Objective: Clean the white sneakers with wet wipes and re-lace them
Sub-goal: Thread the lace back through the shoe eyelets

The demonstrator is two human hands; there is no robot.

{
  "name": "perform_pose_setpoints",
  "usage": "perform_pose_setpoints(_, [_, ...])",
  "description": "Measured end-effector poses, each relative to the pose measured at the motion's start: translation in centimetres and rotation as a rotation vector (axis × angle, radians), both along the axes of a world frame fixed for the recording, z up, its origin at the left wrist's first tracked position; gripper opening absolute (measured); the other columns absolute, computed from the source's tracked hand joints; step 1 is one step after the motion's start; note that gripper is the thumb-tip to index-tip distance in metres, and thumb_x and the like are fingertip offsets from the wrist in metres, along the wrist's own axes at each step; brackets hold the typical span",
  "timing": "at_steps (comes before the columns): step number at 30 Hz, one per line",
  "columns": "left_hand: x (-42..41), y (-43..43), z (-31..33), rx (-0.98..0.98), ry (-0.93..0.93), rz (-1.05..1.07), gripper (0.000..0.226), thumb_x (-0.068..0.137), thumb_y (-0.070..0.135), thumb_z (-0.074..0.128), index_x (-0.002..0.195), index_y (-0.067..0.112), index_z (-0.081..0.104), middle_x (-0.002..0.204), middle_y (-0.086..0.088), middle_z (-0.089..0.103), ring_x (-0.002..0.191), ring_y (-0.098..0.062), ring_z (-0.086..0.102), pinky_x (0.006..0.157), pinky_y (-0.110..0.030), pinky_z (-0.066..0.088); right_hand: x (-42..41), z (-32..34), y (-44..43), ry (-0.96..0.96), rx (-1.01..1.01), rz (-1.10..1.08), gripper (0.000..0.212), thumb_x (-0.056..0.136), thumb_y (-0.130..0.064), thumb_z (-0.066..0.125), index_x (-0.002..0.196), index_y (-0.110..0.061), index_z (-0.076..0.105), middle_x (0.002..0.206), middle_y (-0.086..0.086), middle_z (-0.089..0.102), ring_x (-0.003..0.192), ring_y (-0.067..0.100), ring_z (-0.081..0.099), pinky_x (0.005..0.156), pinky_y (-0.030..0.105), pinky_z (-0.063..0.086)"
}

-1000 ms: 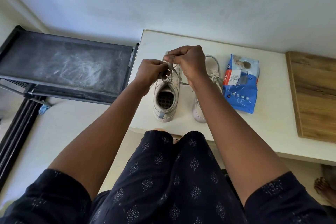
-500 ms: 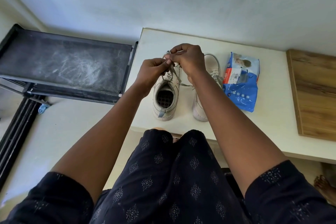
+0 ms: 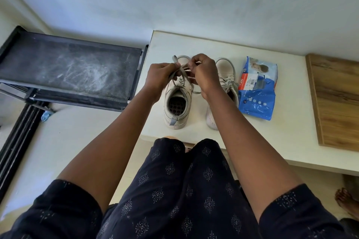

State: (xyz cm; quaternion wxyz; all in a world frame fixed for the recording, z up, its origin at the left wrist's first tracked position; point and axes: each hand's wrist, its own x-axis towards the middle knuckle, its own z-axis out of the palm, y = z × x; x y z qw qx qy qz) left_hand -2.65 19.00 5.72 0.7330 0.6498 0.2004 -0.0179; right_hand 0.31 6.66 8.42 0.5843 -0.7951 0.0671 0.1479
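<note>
Two white sneakers stand side by side on a white table (image 3: pixel 291 132), toes pointing away from me. Over the left sneaker (image 3: pixel 175 106) both hands work its grey lace (image 3: pixel 181 72). My left hand (image 3: pixel 160 77) pinches one strand, with a lace loop sticking up past its fingers. Right beside it, my right hand (image 3: pixel 204 72) pinches the other strand, and a lace end hangs down below it. The right sneaker (image 3: pixel 226 75) is laced; my right forearm hides its heel side. A blue pack of wet wipes (image 3: pixel 257 93) lies just right of that shoe.
A wooden board (image 3: pixel 338 101) lies on the table's right end. A black rack with a dusty top (image 3: pixel 68 68) stands left of the table. My legs in dark patterned trousers (image 3: pixel 174 190) are at the table's near edge. A bare foot (image 3: pixel 347 200) shows at bottom right.
Both hands have stayed over the left sneaker and shifted slightly, drawing the lace strands apart. A loop now stands up above my left hand's fingers.
</note>
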Motion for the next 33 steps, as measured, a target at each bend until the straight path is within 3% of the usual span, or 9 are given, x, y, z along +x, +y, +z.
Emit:
perform_pose_setpoints(6, [0.1,0.1,-0.2,0.071,0.008,-0.020,0.025,0.089,0.011,0.062,0.066,0.005,0.068,0.054,0.003,0.063,0.055,-0.011,0.050,0.063,-0.023,0.042,-0.9,0.3,-0.4,0.122,0.395,-0.007,0.013,0.088,-0.004,0.051,0.081,-0.013,0.056,0.075,0.011,0.064,0.061,0.021,0.064,0.058,0.028,0.049])
perform_pose_setpoints(9, [-0.1,0.5,0.0,0.123,-0.001,-0.049,0.022,0.088,0.011,0.063,0.067,0.009,0.069,0.057,-0.002,0.062,0.057,-0.013,0.049,0.062,-0.026,0.041,-0.8,-0.1,-0.5,-0.071,0.082,0.132,0.014,0.073,-0.016,0.074,0.069,-0.018,0.060,0.074,0.016,0.069,0.069,0.030,0.066,0.067,0.041,0.053])
perform_pose_setpoints(12, [-0.2,0.4,0.2,0.176,0.009,-0.086,0.015,0.085,0.018,0.068,0.072,0.010,0.070,0.069,-0.013,0.064,0.063,-0.019,0.052,0.067,-0.032,0.042,-0.3,-0.4,-0.8,-0.162,-0.098,0.153,0.027,0.067,-0.006,0.081,0.064,-0.021,0.059,0.067,0.010,0.069,0.065,0.026,0.070,0.067,0.045,0.058])
perform_pose_setpoints(17, [-0.7,0.6,0.2,0.121,0.069,-0.018,0.031,0.081,0.011,0.073,0.088,0.015,0.044,0.084,-0.020,0.067,0.069,-0.026,0.062,0.074,-0.038,0.050,-0.1,0.3,-0.3,-0.273,-0.279,0.189,0.011,0.070,0.000,0.079,0.076,-0.006,0.072,0.070,0.011,0.069,0.049,0.002,0.062,0.052,0.017,0.052])
perform_pose_setpoints(20, [-1.6,0.8,0.3,0.323,0.017,-0.112,0.039,0.065,0.010,0.079,0.080,0.022,0.044,0.091,-0.015,0.069,0.086,-0.028,0.067,0.081,-0.038,0.052,0.0,0.2,0.1,-0.344,-0.511,0.308,0.013,0.080,0.000,0.067,0.089,-0.005,0.074,0.088,0.015,0.071,0.078,0.024,0.068,0.075,0.033,0.056])
perform_pose_setpoints(22, [-2.1,0.5,0.6,0.526,-0.018,-0.119,0.036,0.066,0.011,0.075,0.074,0.026,0.043,0.082,-0.001,0.069,0.084,-0.019,0.068,0.073,-0.024,0.050,-0.4,0.2,0.4,-0.348,-0.621,0.401,0.022,0.086,0.003,0.056,0.100,-0.005,0.072,0.098,0.015,0.070,0.092,0.027,0.065,0.082,0.033,0.052])
perform_pose_setpoints(24, [-2.5,0.0,0.9,0.662,-0.065,-0.113,0.029,0.068,0.017,0.071,0.071,0.028,0.045,0.074,0.008,0.066,0.080,-0.017,0.067,0.072,-0.027,0.049,-0.7,0.4,0.4,-0.335,-0.654,0.447,0.027,0.089,0.003,0.050,0.104,-0.005,0.070,0.101,0.015,0.068,0.097,0.027,0.062,0.081,0.029,0.049])
perform_pose_setpoints(29, [-2.3,-0.1,0.5,0.649,-0.078,-0.065,0.022,0.072,0.018,0.075,0.071,0.030,0.057,0.070,0.013,0.065,0.071,-0.006,0.065,0.076,-0.035,0.053,-0.1,-0.1,-0.6,-0.077,-0.418,0.396,0.021,0.091,-0.003,0.050,0.093,-0.009,0.070,0.081,0.005,0.064,0.078,0.014,0.055,0.067,0.020,0.038])
perform_pose_setpoints(33, [-2.1,0.3,0.4,0.570,-0.176,-0.158,0.037,0.073,0.009,0.078,0.108,0.014,0.066,0.100,0.003,0.068,0.090,-0.002,0.061,0.090,-0.019,0.048,0.1,-0.9,-1.1,0.127,-0.001,0.229,0.030,0.091,0.011,0.043,0.076,-0.007,0.062,0.063,0.002,0.057,0.057,0.006,0.050,0.058,0.015,0.041])
